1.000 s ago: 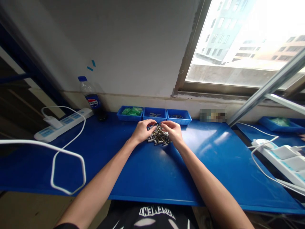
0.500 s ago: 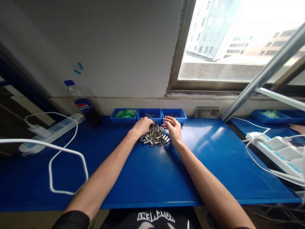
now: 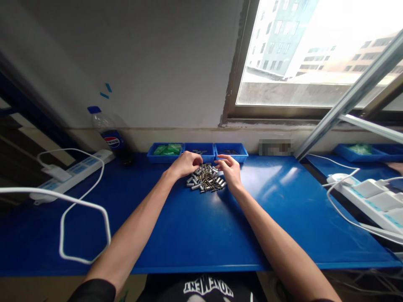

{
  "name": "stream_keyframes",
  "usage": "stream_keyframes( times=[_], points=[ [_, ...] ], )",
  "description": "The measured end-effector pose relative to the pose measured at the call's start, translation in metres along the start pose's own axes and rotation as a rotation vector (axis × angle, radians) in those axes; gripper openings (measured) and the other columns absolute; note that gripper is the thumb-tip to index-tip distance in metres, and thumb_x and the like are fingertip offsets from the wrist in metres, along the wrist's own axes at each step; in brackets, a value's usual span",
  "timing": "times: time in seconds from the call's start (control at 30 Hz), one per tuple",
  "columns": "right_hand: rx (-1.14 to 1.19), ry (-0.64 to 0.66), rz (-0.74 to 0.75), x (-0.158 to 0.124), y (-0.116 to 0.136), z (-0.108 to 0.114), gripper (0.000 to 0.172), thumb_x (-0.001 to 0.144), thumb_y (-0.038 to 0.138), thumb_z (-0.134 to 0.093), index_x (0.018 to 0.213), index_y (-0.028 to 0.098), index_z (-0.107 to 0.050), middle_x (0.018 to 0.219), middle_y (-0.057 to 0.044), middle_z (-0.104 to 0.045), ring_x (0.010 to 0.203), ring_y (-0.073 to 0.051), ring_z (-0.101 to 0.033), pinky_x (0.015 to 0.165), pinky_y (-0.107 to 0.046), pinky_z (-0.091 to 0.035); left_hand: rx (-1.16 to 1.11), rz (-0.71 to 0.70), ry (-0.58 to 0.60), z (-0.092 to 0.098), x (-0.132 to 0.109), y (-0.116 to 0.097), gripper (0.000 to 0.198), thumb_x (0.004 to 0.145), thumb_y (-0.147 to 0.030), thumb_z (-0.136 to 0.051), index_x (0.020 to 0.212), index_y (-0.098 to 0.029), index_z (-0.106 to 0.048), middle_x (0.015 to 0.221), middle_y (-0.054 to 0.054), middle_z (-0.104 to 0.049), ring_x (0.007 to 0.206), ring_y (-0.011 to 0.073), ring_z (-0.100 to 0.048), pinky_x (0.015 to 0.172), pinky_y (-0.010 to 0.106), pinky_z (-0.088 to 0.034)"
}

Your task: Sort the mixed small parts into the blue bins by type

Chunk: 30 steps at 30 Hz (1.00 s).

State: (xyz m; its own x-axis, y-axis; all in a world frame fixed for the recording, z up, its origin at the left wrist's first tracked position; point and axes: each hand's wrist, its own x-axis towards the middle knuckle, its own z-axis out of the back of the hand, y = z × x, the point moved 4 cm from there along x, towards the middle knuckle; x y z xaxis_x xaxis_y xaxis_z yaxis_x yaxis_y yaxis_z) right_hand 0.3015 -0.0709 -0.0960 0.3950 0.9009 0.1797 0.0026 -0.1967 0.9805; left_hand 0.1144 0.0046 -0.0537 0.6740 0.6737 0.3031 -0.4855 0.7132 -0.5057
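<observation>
A heap of small metal parts (image 3: 207, 179) lies on the blue table, silver cylinders mixed with thin brass-coloured and dark pins. At its far left edge is my left hand (image 3: 186, 164), fingers bent down and closed together; whatever the fingertips grip is hidden. My right hand (image 3: 231, 172) hovers at the heap's right side, its fingers curved leftward and somewhat apart, close to silver pieces. Behind the hands stand three blue bins in a row: the left bin (image 3: 165, 159) holds green pieces, the middle bin (image 3: 206, 158) some grey parts, the right bin (image 3: 241, 157) dark thin pins.
At the back left stands a cola bottle (image 3: 115, 142) beside a white power strip (image 3: 80, 170). A white cable (image 3: 107, 226) loops near my left forearm. Right of the blue table (image 3: 195, 235) are a metal frame post (image 3: 333, 111), another power strip (image 3: 374, 205) and more blue bins (image 3: 352, 156).
My left hand has shifted slightly left and its fingers have drawn up at the heap's edge. The right hand stays almost in place. The view has moved slightly.
</observation>
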Motion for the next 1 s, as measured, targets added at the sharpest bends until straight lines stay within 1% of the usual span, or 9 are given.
stream_keyframes(
  times=[0.1, 0.17, 0.23, 0.4, 0.6, 0.7, 0.9, 1.0],
  points=[
    [-0.041, 0.084, 0.024, -0.002, 0.004, -0.005, 0.036, 0.079, 0.042, -0.072, 0.107, 0.02, -0.075, 0.085, -0.005, -0.078, 0.071, -0.02, -0.07, 0.07, -0.032, -0.056, -0.129, -0.013, 0.01, 0.006, -0.001, -0.004, 0.02, 0.072, -0.013, -0.067, 0.089, -0.018, -0.077, 0.076, 0.002, -0.077, 0.07, 0.0177, -0.074, 0.066, 0.024, -0.056],
    [-0.054, 0.161, 0.038, -0.004, 0.007, -0.01, 0.04, 0.079, 0.046, -0.074, 0.111, 0.02, -0.076, 0.086, -0.005, -0.078, 0.071, -0.02, -0.07, 0.07, -0.032, -0.056, -0.173, -0.02, 0.015, 0.01, -0.001, -0.008, 0.017, 0.071, -0.014, -0.068, 0.085, -0.018, -0.075, 0.075, 0.002, -0.077, 0.07, 0.0175, -0.074, 0.065, 0.023, -0.056],
    [-0.053, 0.214, 0.046, -0.006, 0.008, -0.014, 0.041, 0.079, 0.048, -0.077, 0.109, 0.02, -0.077, 0.087, -0.006, -0.079, 0.071, -0.02, -0.071, 0.072, -0.033, -0.057, -0.183, -0.022, 0.03, 0.012, -0.001, -0.012, 0.014, 0.07, -0.014, -0.069, 0.082, -0.018, -0.074, 0.074, 0.001, -0.076, 0.07, 0.0171, -0.073, 0.064, 0.023, -0.055],
    [-0.059, 0.219, 0.07, -0.005, 0.005, -0.014, 0.036, 0.078, 0.051, -0.08, 0.093, 0.018, -0.08, 0.085, -0.007, -0.078, 0.074, -0.022, -0.071, 0.073, -0.034, -0.057, -0.186, -0.025, 0.057, 0.013, 0.001, -0.015, 0.01, 0.07, -0.015, -0.069, 0.079, -0.018, -0.073, 0.073, 0.001, -0.074, 0.067, 0.0161, -0.071, 0.061, 0.022, -0.052],
    [-0.003, 0.301, -0.003, -0.006, 0.007, -0.017, 0.036, 0.073, 0.05, -0.085, 0.09, 0.018, -0.081, 0.074, -0.005, -0.076, 0.069, -0.021, -0.07, 0.07, -0.035, -0.056, -0.19, -0.02, 0.048, 0.012, 0.003, -0.019, 0.009, 0.071, -0.015, -0.069, 0.079, -0.018, -0.074, 0.072, 0.001, -0.074, 0.065, 0.0153, -0.069, 0.059, 0.022, -0.05],
    [0.02, 0.292, -0.022, -0.007, 0.009, -0.018, 0.034, 0.073, 0.047, -0.084, 0.09, 0.018, -0.081, 0.073, -0.005, -0.076, 0.068, -0.02, -0.069, 0.071, -0.034, -0.056, -0.182, -0.037, 0.045, 0.01, 0.003, -0.02, 0.01, 0.072, -0.014, -0.069, 0.08, -0.017, -0.074, 0.072, 0.001, -0.073, 0.065, 0.0147, -0.068, 0.059, 0.022, -0.049],
    [0.018, 0.267, -0.036, -0.006, 0.005, -0.017, 0.036, 0.071, 0.044, -0.084, 0.095, 0.017, -0.08, 0.076, -0.005, -0.078, 0.07, -0.021, -0.071, 0.072, -0.034, -0.057, -0.15, -0.071, 0.043, 0.005, 0.004, -0.018, 0.011, 0.075, -0.011, -0.068, 0.083, -0.015, -0.073, 0.075, 0.001, -0.074, 0.067, 0.0136, -0.067, 0.063, 0.021, -0.05],
    [-0.018, 0.202, -0.023, -0.004, 0.003, -0.014, 0.032, 0.072, 0.043, -0.082, 0.092, 0.017, -0.08, 0.075, -0.006, -0.077, 0.071, -0.023, -0.072, 0.073, -0.036, -0.058, -0.046, -0.065, 0.031, 0.004, 0.004, -0.014, 0.01, 0.079, -0.016, -0.071, 0.088, -0.016, -0.076, 0.083, 0.003, -0.077, 0.075, 0.0159, -0.071, 0.07, 0.023, -0.053]
  ],
)
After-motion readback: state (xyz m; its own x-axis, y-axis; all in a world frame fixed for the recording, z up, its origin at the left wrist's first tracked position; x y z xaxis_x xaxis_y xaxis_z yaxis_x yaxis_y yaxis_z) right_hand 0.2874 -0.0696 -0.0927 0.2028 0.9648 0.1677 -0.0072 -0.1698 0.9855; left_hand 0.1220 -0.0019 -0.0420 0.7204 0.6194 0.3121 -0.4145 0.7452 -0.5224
